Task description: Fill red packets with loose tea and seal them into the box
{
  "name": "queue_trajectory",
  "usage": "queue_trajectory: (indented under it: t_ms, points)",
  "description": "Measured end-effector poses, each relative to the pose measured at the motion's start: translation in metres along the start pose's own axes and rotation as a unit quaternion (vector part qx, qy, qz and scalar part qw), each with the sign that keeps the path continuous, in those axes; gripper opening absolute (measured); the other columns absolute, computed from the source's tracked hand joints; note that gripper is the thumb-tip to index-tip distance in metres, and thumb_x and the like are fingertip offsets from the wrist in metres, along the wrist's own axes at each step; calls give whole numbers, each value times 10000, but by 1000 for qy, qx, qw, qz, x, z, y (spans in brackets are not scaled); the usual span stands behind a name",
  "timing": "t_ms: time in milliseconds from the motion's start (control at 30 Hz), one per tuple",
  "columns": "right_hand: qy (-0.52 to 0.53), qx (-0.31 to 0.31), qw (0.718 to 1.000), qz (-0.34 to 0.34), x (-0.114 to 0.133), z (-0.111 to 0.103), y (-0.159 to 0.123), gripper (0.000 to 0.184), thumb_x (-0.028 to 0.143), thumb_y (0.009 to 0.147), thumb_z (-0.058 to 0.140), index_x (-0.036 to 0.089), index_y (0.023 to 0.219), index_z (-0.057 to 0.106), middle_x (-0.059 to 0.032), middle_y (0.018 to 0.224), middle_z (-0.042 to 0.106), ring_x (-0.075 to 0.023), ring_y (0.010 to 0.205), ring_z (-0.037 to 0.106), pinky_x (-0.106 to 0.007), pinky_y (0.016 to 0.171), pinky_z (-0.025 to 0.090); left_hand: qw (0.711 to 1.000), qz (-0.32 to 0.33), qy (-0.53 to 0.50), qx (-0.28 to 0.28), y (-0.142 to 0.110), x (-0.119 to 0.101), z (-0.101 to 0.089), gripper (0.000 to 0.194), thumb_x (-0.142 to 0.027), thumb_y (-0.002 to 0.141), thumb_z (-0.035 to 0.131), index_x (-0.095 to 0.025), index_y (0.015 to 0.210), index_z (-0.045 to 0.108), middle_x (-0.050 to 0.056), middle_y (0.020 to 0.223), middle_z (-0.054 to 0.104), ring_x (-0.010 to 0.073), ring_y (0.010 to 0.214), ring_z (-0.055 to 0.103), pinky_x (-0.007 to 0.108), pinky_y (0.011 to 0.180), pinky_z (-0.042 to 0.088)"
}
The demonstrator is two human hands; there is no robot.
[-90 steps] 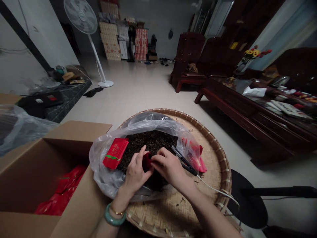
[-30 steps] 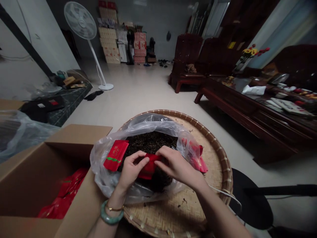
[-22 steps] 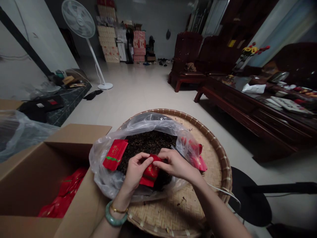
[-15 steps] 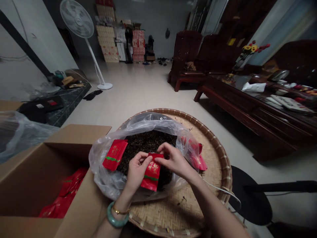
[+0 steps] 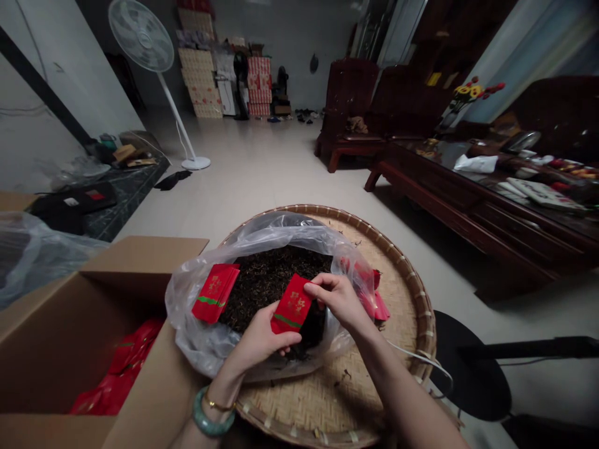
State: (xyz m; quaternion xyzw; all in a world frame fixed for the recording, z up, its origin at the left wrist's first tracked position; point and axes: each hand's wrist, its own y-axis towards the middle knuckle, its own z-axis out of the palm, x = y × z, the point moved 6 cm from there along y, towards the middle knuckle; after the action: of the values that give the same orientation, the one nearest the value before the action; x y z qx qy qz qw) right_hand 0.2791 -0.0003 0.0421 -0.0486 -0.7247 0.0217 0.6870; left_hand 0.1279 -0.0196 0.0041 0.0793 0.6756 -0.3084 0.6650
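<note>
Between my hands is a red packet point(image 5: 291, 307) with gold characters and a green stripe, tilted above dark tea leaves point(image 5: 262, 274). My left hand point(image 5: 264, 337) cradles its lower left part, thumb along the bottom edge. At the upper right corner, the fingers of my right hand point(image 5: 334, 298) pinch it. The leaves fill a clear plastic bag point(image 5: 191, 340) with its mouth spread wide. A stack of similar red packets point(image 5: 215, 292) lies on the leaves by the bag's left side. More red packets point(image 5: 381, 307) lie at the bag's right, partly behind the plastic.
The bag rests on a round woven bamboo tray point(image 5: 322, 408). Left of it stands an open cardboard box point(image 5: 154, 380) with red packets point(image 5: 116, 371) inside. A black round stand base point(image 5: 472, 374) is close on the right. Beyond are a white fan point(image 5: 196, 163) and a dark wooden table point(image 5: 449, 199).
My left hand has shifted from the packet's top edge down to its lower left. My right hand has moved slightly right, and the packet is now tilted and raised.
</note>
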Motion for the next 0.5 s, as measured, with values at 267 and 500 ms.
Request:
queue_trajectory:
  t_ms: [267, 500]
  points:
    - [5, 78, 996, 49, -5, 15, -4, 347, 465, 590, 750, 138, 627, 642, 39, 494, 557, -62, 428, 438, -193, 431, 341, 995, 42, -92, -15, 10, -8, -8, 461, -320, 579, 780, -121, 975, 652, 54, 855, 715, 182, 757, 652, 281, 706, 507]
    - [24, 39, 997, 67, -21, 17, -5, 364, 467, 567, 759, 138, 636, 617, 52, 493, 539, -52, 411, 417, -175, 385, 320, 982, 48, -128, -127, 15, 0, -10, 367, -452, 613, 760, -111, 734, 702, -3, 576, 658, 115, 513, 569, 201, 513, 429]
